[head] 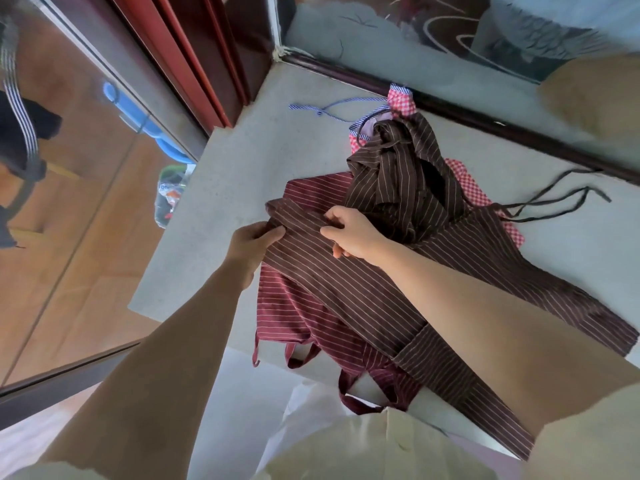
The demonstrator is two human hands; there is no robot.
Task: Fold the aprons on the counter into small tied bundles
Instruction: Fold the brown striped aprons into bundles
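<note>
Brown pinstriped apron [346, 292] spread on the desk [225, 188]
One edge is folded into a narrow band — left hand [254, 240] and right hand [351, 237] both pinch it.

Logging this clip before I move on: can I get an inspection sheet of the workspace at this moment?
Surface: grey counter.
Job's things: brown striped apron spread flat, folded at its far end; maroon striped apron beneath; crumpled brown apron and red checked apron behind.
Clutter: plastic packet past the counter's left edge.
Grippers: left hand and right hand both grip the fold.
Cables: nothing seen.
Surroundings: red door frame, wooden floor.
</note>
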